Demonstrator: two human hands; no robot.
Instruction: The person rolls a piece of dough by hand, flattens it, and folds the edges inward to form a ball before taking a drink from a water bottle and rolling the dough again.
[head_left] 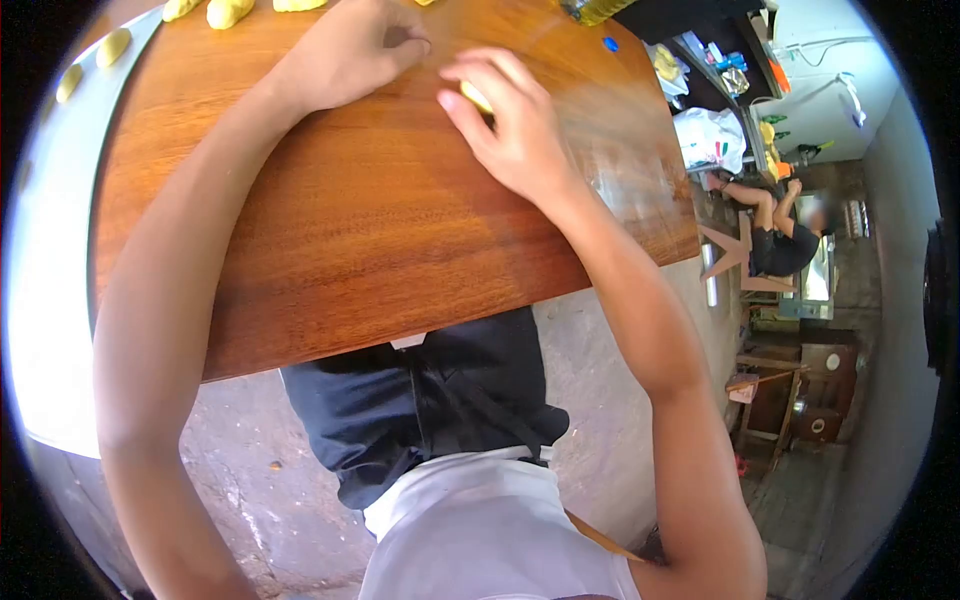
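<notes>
My right hand [515, 125] is cupped over a piece of yellow dough [477, 97] on the polished wooden table [380, 230]. Only a bit of the dough shows between the thumb and fingers. To its left, my left hand [355, 55] rests low over the tabletop, thumb and forefinger apart and nothing visible between them; its other fingers are hidden. Beyond the left hand, more yellow dough pieces [230, 12] lie along the far edge of the view.
On the left, a pale tray [60, 260] carries a few dough pieces [113, 47]. A bottle of yellow liquid [597, 10] and a blue cap [610, 44] are at the table's far right. A white plastic bag [708, 138] and a seated person [785, 250] are farther right.
</notes>
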